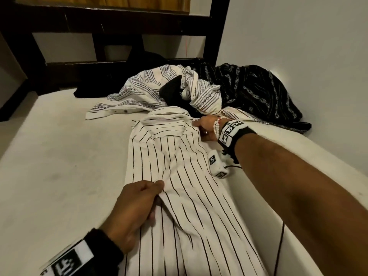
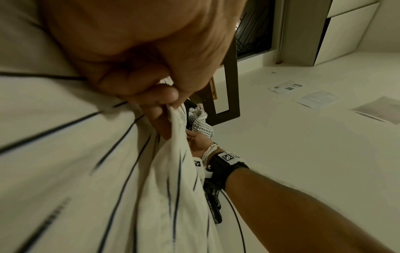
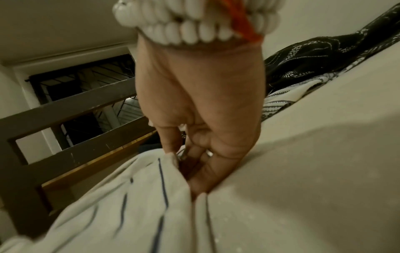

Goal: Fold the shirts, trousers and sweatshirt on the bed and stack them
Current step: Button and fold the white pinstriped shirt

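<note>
The task is judged to be at an early stage: no folded stack is seen anywhere on the bed (image 1: 49,156). One white pinstriped shirt (image 1: 179,176) is laid out lengthwise at the centre of the mattress, running from 6 o'clock up toward 12 o'clock, and its sides appear to be partly turned in. At 1 o'clock a heap is left untouched: a white patterned shirt (image 1: 143,90), a black patterned garment (image 1: 258,92) and a plain black piece (image 1: 87,90) beyond them.

The left hand (image 1: 137,208) is placed at 7 o'clock, its thumb and fingers closed in a pinch on a raised fold of the pinstriped shirt. The right hand (image 1: 205,127) is stretched out to 1 o'clock, knuckles toward the mattress, with an edge of the same shirt near the collar pinched between its fingers.
</note>
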